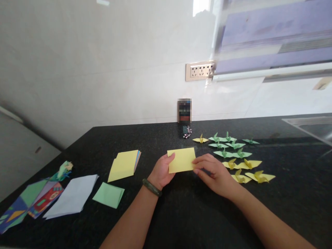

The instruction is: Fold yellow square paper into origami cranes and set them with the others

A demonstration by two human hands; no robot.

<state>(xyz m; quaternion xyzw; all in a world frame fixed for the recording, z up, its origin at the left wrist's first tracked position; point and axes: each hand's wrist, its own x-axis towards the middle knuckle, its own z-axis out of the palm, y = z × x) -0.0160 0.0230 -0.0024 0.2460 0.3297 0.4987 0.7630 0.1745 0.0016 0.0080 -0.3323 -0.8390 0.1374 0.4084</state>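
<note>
A yellow sheet of paper [181, 159], folded flat, lies on the black countertop [181, 214] between my hands. My left hand [162, 172], with a dark green bangle on the wrist, pinches the sheet's left edge. My right hand [214, 174] presses its fingertips on the sheet's lower right edge, fingers curled over the paper. A stack of coloured paper [124, 165] with a yellow top sheet sits just left of my left hand.
Several green paper cranes [232, 145] and yellow paper cranes [246, 169] stand to the right. A green folded sheet [109, 195], pale blue sheets [72, 197] and patterned packaging [31, 202] lie at left. A phone [184, 110] leans on the wall. A sink edge [308, 126] is far right.
</note>
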